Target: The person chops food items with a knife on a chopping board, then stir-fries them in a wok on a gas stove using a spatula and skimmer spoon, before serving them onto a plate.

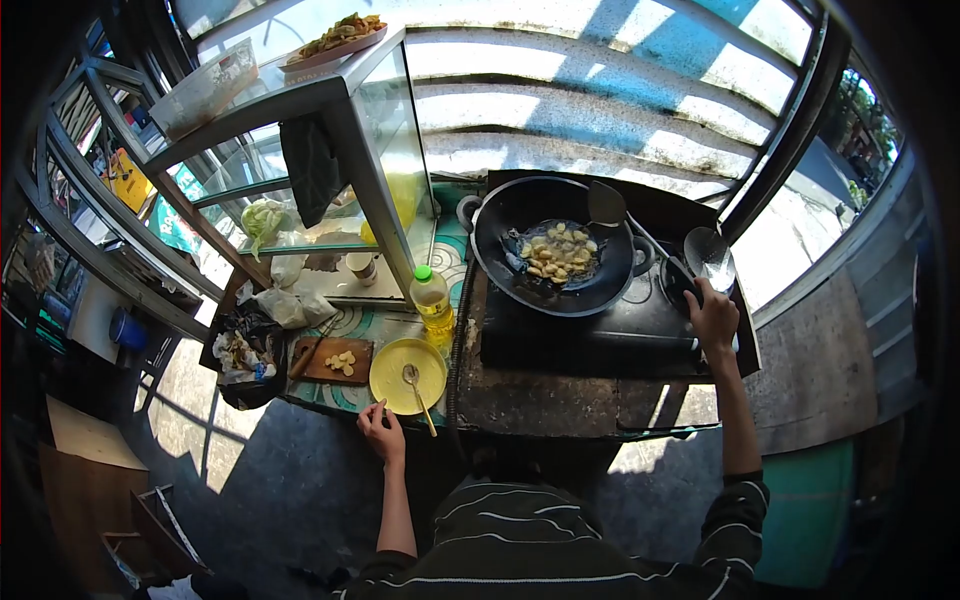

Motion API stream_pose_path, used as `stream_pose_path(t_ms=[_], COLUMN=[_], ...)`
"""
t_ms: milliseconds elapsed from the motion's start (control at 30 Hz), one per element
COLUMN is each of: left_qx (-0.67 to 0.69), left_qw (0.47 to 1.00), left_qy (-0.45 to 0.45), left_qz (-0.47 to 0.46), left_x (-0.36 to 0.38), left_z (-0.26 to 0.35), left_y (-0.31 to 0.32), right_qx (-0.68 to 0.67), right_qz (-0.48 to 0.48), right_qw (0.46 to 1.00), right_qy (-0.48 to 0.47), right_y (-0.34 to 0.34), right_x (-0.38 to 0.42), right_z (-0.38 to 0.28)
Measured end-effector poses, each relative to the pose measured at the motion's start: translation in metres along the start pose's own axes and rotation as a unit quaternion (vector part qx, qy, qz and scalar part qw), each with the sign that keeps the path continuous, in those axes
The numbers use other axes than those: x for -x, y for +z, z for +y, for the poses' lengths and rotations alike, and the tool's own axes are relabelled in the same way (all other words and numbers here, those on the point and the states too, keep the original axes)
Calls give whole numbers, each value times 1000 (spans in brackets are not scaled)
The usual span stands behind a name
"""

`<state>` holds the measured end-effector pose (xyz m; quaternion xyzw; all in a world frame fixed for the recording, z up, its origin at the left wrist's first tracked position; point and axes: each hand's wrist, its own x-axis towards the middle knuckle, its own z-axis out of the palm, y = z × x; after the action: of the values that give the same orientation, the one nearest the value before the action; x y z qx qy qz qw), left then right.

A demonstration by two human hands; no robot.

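Observation:
My right hand (713, 318) is closed around the dark handle of a spatula (606, 204), whose flat blade is over the far right rim of a black wok (510, 285). Pale yellow pieces of food (557, 252) sit in bubbling oil inside the wok. Close to the counter's front edge is my left hand (381, 432), fingers loosely bent and a little apart, with nothing visible in them. It is beside a yellow bowl (392, 388) coated with pale batter, in which a metal spoon (411, 376) leans. Several pale slices (341, 362) lie on a wooden cutting board (314, 366).
An oil bottle (432, 300) with a green cap stands behind the bowl. A metal skimmer (709, 254) rests right of the wok. The glass display case (390, 130) rises at the back left, near plastic bags (290, 305). A hose (462, 340) runs beside the black stove (560, 350).

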<state>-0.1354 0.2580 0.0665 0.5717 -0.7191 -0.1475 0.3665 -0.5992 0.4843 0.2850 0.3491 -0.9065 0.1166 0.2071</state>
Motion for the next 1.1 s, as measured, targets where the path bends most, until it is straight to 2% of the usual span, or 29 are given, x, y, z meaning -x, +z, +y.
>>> stream_pose_path(t_ms=[133,367,533,600,633,700,767,800,867,933,1100], left_qx=[19,5,6,5,6,4,0,3,5,6,10], left_qw=[1000,1000,1000,1000,1000,1000,1000,1000,1000,999,999], left_qy=[11,13,5,8,12,11,12,15,19,30,29], left_qz=[5,2,-7,-8,-7,-12,-17,-15,-13,-14,-29], left_x=[-1,-1,-1,-1,0,2,5,7,9,8,8], left_z=[-2,-8,-9,-8,-7,-6,-7,-8,-7,-4,-3], left_y=[5,2,1,0,-1,1,2,5,6,7,8], right_qx=[18,-119,-98,44,110,50,-112,-136,-186,-154,-100], right_qz=[-9,-125,-173,-68,90,134,-3,-109,-184,-253,-284], right_qw=[1000,983,978,997,985,980,984,979,963,955,952], right_qy=[11,56,67,5,-101,-136,-142,-108,-59,-6,59], right_y=[20,40,44,40,36,37,62,80,119,153,178], right_x=[3,17,21,30,38,62,94,107,125,130,128], right_z=[8,-7,-23,-36,-47,-76,-100,-110,-124,-135,-156])
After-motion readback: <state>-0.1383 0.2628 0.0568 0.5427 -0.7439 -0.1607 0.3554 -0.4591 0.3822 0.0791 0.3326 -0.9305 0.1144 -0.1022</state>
